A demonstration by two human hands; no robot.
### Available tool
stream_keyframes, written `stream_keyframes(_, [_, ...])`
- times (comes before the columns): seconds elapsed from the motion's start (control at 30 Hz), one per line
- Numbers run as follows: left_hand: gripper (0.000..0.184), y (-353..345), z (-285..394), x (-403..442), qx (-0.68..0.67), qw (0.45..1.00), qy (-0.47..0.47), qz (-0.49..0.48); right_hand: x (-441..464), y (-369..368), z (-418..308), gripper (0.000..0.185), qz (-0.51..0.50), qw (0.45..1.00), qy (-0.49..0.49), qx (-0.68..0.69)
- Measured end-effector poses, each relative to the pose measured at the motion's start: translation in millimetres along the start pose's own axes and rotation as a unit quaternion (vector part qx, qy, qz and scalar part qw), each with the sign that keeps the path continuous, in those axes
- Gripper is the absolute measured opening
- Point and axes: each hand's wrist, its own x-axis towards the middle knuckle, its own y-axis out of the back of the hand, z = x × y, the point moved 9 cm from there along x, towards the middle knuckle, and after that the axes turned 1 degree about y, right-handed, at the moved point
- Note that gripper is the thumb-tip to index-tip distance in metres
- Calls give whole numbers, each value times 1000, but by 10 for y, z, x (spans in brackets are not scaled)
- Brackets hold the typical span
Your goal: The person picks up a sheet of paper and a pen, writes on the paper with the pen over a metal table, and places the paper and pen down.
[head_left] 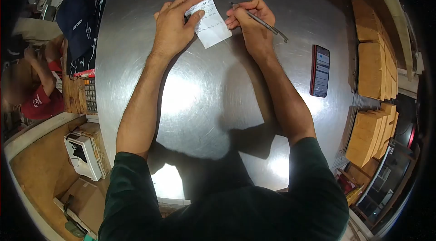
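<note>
A small white slip of paper with handwritten lines lies tilted near the far side of the metal table. My left hand grips its left edge, thumb on top and the other fingers behind or beneath it. Just right of the slip, my right hand is closed around a grey pen. One end of the pen points up and left past the fingers, the other sticks out to the lower right. The right fingertips are at the paper's right edge; whether they touch it, I cannot tell.
A phone with a lit screen lies on the metal table to the right. Cardboard boxes are stacked beyond the right edge. Left are a dark cap, a calculator, a white device and a person in a red shirt.
</note>
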Motion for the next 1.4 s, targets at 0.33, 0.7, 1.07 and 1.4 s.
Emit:
stream_keyframes(0.33, [31, 28, 3, 31, -21, 1000, 12, -12, -37, -4, -57, 13, 30, 999, 13, -14])
stream_keyframes(0.7, [30, -20, -64, 10, -64, 996, 43, -32, -101, -86, -115, 14, -26, 999, 18, 4])
stream_keyframes(1.07, [29, 2, -15, 15, -52, 997, 39, -34, -174, -352, -63, 19, -132, 970, 15, -204])
stream_keyframes(1.4, [30, 8, 17, -7, -52, 998, 24, -16, -187, -398, -121, 20, -142, 973, 31, -182])
